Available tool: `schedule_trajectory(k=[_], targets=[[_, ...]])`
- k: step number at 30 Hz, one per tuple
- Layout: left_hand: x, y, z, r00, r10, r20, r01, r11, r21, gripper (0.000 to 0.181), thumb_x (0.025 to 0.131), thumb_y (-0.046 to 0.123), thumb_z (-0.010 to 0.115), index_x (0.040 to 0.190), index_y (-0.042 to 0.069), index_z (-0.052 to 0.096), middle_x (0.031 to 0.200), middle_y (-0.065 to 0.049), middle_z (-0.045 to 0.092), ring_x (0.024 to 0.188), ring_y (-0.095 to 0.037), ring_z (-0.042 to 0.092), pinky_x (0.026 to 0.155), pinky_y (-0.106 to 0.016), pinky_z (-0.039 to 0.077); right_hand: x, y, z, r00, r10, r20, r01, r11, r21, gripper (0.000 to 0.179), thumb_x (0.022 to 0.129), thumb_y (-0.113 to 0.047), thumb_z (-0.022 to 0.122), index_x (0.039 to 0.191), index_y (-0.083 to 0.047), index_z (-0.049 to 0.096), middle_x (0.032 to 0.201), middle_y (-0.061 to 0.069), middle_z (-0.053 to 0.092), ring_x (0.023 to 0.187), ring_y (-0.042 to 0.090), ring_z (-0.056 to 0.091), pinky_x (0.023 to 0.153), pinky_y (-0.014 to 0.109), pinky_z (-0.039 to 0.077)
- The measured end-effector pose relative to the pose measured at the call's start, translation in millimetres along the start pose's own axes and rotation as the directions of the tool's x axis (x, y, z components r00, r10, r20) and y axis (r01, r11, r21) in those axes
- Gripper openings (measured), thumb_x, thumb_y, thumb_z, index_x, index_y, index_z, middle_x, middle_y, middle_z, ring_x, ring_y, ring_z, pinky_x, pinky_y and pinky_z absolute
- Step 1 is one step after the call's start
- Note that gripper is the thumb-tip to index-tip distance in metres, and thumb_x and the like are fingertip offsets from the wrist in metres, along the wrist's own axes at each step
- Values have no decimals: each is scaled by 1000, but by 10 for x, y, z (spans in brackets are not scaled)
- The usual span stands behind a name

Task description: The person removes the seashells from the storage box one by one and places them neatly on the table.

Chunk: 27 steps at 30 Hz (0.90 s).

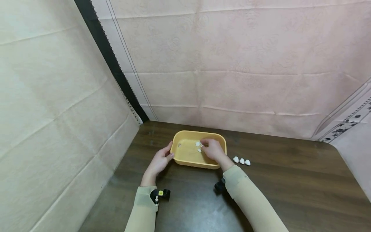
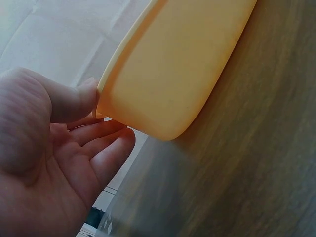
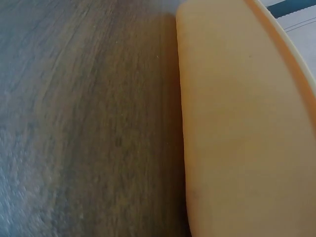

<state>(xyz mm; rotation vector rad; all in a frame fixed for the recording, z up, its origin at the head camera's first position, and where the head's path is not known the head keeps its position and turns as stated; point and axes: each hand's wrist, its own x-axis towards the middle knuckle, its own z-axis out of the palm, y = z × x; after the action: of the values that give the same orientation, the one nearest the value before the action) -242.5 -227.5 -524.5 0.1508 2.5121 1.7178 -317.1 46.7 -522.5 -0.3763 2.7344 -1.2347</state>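
A yellow rectangular plastic tray [image 1: 188,160] lies on the dark wooden table. My left hand [image 1: 160,160] holds its left end by the rim, the thumb on one side and fingers on the other, as the left wrist view shows. Inside the tray are small white shell-like pieces [image 1: 199,150] and, near its left end, a small pale piece [image 1: 179,145]. My right hand [image 1: 213,149] reaches in over the right side, thumb and forefinger pinching at a white piece partly hidden by the fingertips. The right wrist view shows only the tray's outer wall [image 3: 247,123] and the tabletop.
Three white pieces [image 1: 242,161] sit in a short row on the table [image 1: 290,180], right of the tray and beside my right forearm. Pale cloth hangs behind the table [image 1: 246,64] and along its left side [image 1: 58,129]. Each wrist carries a small black camera.
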Motion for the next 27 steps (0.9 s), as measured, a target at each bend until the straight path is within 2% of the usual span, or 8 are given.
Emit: schedule_trajectory(k=[5, 9, 12, 16, 23, 27], targets=[[-3, 8, 1, 1000, 10, -7, -10, 1000, 4, 61, 109, 3, 57, 165, 3, 35, 172, -10, 32, 157, -32, 32, 126, -51, 30, 6, -3, 6, 1000, 3, -12, -3, 1000, 1, 35, 100, -6, 71, 134, 0, 72, 120, 13, 76, 116, 29, 68, 103, 47, 54], [-11, 21, 5, 1000, 0, -8, 0, 1000, 4, 60, 109, 4, 57, 165, 5, 35, 172, -9, 32, 157, -31, 33, 126, -51, 30, 18, 7, 22, 1000, 3, -23, -4, 999, -46, 38, 100, -8, 72, 137, 0, 70, 115, 10, 76, 105, 26, 66, 96, 44, 55], [-17, 25, 8, 1000, -4, -6, 4, 1000, 3, 60, 110, 5, 56, 166, 5, 34, 172, -9, 32, 157, -30, 33, 125, -50, 31, 25, 12, 37, 999, -13, -40, 9, 996, -91, 35, 99, -8, 72, 133, -1, 73, 108, 8, 74, 98, 25, 63, 89, 41, 55], [-19, 32, 11, 1000, -3, -9, 3, 1000, 7, 61, 110, 5, 57, 166, 6, 34, 172, -9, 33, 157, -31, 34, 126, -51, 31, 22, 12, 44, 998, -25, -57, 18, 993, -114, 23, 97, -6, 73, 119, -2, 77, 101, 8, 72, 92, 26, 61, 84, 40, 54], [-22, 15, 15, 1000, -13, -7, 13, 1000, 8, 61, 110, 6, 56, 167, 8, 34, 172, -9, 32, 157, -32, 33, 125, -52, 31, 19, 21, 54, 997, -29, -77, 19, 992, -123, 24, 96, -6, 74, 120, -1, 78, 114, 13, 74, 104, 28, 65, 96, 46, 56], [-21, 9, 14, 1000, -10, -6, 11, 1000, 8, 61, 110, 6, 56, 167, 8, 33, 173, -9, 32, 157, -32, 33, 124, -52, 32, 28, 8, 54, 996, -31, -87, 21, 993, -120, 23, 98, -7, 73, 119, -2, 78, 115, 14, 75, 104, 28, 67, 95, 47, 57]])
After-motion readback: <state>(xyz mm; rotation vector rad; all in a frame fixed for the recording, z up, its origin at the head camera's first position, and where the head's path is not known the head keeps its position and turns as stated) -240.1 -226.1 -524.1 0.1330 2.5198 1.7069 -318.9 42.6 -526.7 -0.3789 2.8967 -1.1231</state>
